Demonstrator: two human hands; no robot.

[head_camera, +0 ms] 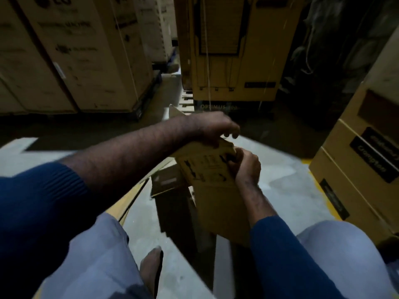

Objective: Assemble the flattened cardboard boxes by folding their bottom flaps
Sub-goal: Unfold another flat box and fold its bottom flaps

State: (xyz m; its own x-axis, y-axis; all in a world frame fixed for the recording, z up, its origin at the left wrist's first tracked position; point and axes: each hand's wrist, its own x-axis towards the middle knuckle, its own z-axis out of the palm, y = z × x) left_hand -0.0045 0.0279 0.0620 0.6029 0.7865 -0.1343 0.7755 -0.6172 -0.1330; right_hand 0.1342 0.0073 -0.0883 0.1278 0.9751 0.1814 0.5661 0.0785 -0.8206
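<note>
A brown cardboard box (216,190) with black printed marks stands tilted between my knees. My left hand (216,128) lies over its top far edge, fingers curled down onto the upper flap. My right hand (246,165) grips the box's right edge near the top, fingers curled round the cardboard. More flattened cardboard (166,180) lies under and behind the box on the floor. The flaps under my hands are partly hidden.
Tall cartons (71,57) stand on a pallet at the left. A yellow carton (233,48) stands ahead, another stack (362,158) at the right. Grey floor (146,225) lies between my legs, with my foot (151,268) on it.
</note>
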